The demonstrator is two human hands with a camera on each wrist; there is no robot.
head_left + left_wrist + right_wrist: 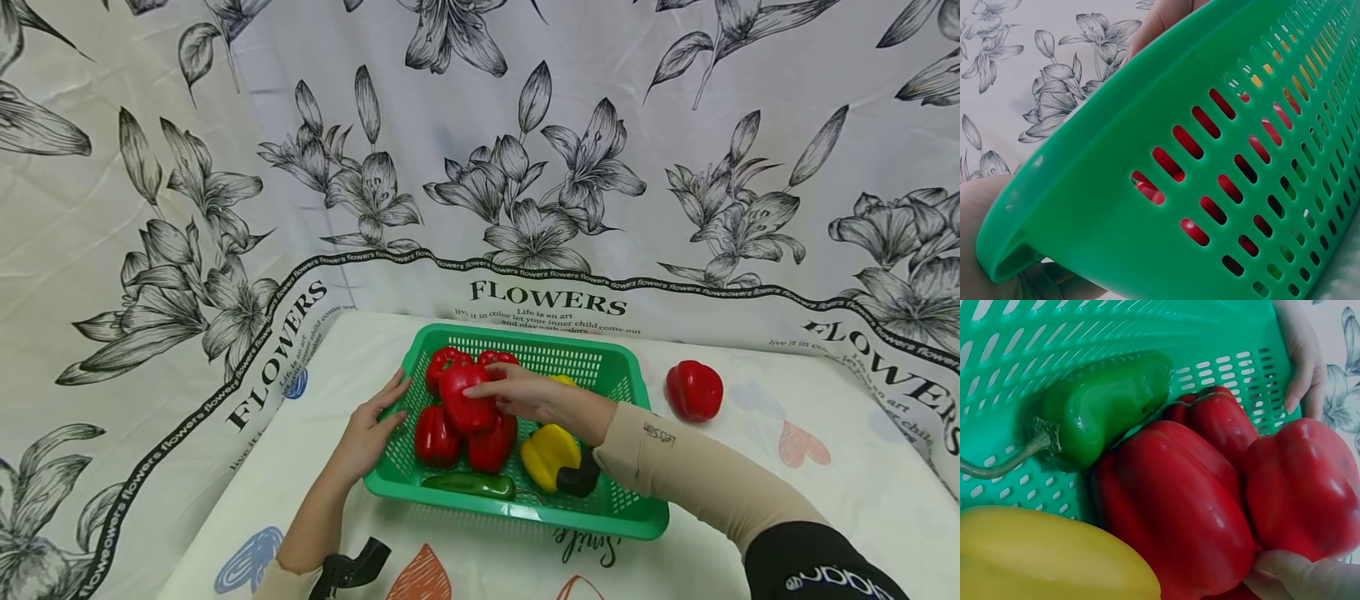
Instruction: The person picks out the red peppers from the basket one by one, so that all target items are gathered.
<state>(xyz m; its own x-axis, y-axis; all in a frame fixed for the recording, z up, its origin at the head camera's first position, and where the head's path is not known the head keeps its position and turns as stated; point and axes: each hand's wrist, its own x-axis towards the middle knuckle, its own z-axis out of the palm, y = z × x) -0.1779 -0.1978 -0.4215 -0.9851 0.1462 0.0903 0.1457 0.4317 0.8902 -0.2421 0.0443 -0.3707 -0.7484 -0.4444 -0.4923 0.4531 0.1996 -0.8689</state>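
A green plastic basket (pixel 517 515) holds several red bell peppers, a yellow bell pepper (pixel 550 454) and a long green pepper (pixel 471 485). My left hand (pixel 366 435) grips its left rim, the thumb over the top edge; in the left wrist view part of the hand wraps below the rim (pixel 997 250). My right hand (pixel 517 392) holds a red bell pepper (pixel 465 402) on top of the other red ones, on the basket's left side. The right wrist view shows its thumb (pixel 1310 575) against this pepper (pixel 1304 487), beside another red bell pepper (pixel 1172 506).
One red bell pepper (pixel 694 390) sits on the white printed tablecloth (pixel 750 467), right of the basket. Behind hangs a flower-print curtain (pixel 600 233). Black wrist devices (pixel 352 571) are strapped to both arms.
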